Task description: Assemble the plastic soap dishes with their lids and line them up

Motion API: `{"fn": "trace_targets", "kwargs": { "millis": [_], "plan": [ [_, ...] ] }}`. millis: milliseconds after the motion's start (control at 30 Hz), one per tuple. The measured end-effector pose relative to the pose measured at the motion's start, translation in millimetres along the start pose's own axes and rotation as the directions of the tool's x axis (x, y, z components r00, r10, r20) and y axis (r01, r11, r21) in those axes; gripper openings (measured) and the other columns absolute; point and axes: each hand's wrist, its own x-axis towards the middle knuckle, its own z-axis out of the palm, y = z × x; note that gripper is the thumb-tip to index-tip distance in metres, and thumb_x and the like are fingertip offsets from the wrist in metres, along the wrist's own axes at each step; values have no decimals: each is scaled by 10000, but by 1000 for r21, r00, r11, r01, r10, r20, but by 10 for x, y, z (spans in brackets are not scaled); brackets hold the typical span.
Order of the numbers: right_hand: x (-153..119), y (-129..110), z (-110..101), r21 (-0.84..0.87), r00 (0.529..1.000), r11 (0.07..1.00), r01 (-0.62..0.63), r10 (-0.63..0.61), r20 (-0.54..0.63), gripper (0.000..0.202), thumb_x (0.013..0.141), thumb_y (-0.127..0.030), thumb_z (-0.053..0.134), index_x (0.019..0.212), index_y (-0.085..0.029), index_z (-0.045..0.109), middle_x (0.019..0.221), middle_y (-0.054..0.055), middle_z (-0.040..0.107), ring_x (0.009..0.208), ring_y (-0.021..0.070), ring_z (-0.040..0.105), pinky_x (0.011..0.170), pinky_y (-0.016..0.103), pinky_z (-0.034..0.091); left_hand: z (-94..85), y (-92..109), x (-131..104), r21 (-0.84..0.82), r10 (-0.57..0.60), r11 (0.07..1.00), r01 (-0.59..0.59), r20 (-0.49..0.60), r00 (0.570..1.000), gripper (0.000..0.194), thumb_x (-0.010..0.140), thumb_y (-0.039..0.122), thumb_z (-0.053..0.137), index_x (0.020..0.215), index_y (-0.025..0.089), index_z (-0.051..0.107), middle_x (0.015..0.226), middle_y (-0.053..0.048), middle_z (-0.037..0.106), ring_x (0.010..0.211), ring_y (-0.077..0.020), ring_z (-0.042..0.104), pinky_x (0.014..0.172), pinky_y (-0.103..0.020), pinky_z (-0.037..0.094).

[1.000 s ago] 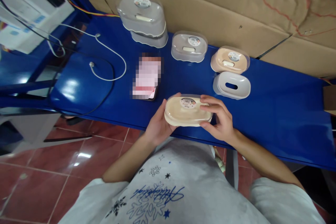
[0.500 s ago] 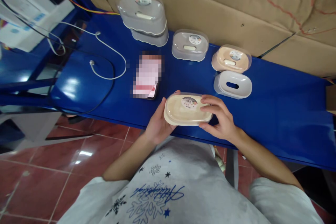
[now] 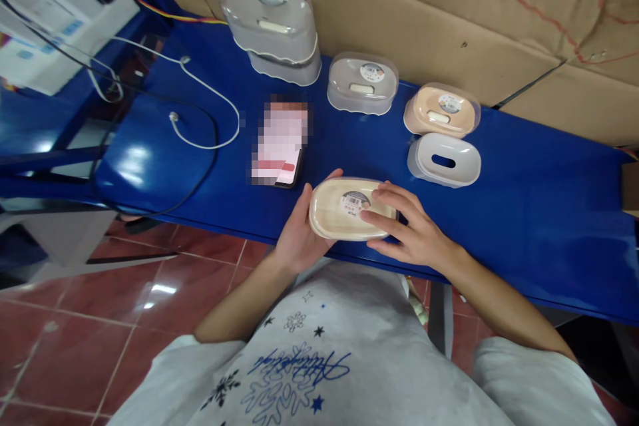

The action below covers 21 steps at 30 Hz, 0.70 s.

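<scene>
A cream oval plastic box (image 3: 324,213) with a clear cover and a round printed sticker is held up over the table's near edge. My left hand (image 3: 299,233) is closed around its left end, with the thumb along the side and most fingers hidden underneath. Fingers of my right hand (image 3: 414,229) lie across the cover, over the sticker's right part, and the thumb rests along the near right edge. Beyond the right hand, a white oval box (image 3: 424,160) with a slot in its floor stands apart from both hands.
Along the back stand a peach box (image 3: 419,120), a grey box (image 3: 344,96) and stacked grey boxes (image 3: 244,30). A phone (image 3: 279,140) with a blurred screen lies left of centre on the blue table (image 3: 539,213). A white cable (image 3: 224,96) loops at left. Cardboard (image 3: 374,0) lines the back.
My right hand has slid left across the cover, with its fingers now spread over the sticker. The cream box has shifted slightly left in my left hand.
</scene>
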Motion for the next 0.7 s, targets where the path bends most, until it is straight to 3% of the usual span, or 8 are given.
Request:
{"fn": "trace_targets", "kwargs": {
  "millis": [167,333,500,633,700],
  "plan": [
    [-3,-6,1,-4,1000,1000,-28,28,12,623,1021,-332,803,1591,-398,559,1579,81,613,1525,379,564,1264,705,516,-30,-8,2,22,-32,999,31,33,999,644,1087,714,514,1569,303,631,1555,-58,702,1542,-329,555,1265,-484,453],
    [7,-11,25,39,998,998,-55,55,7,637,1028,-418,823,1594,-354,538,1631,128,569,1590,409,488,1256,714,511,-22,-14,0,19,-33,999,33,29,999,615,1101,686,513,1556,292,640,1549,-53,705,1525,-325,573,1265,-484,459],
    [52,2,-29,119,981,984,-136,150,-120,574,1089,-486,706,1611,-330,524,1559,136,621,1525,405,562,1228,677,540,-6,-26,18,20,-48,999,47,15,999,655,1097,703,501,1579,275,620,1542,-62,713,1583,-327,515,1297,-495,437],
    [71,90,-78,36,930,949,-313,314,-189,507,1091,-427,679,1574,-334,555,1553,130,631,1515,414,567,1248,686,504,6,9,-48,30,-53,998,56,-91,994,636,1103,668,508,1542,233,658,1488,-89,748,1541,-349,563,1288,-506,452],
    [72,159,-68,4,921,937,-349,344,-184,490,1095,-400,674,1565,-324,556,1551,135,634,1521,406,560,1254,682,496,-3,57,-119,95,6,995,12,-186,982,593,1096,636,559,1522,241,675,1452,-82,768,1492,-344,611,1264,-488,476]
  ]
}}
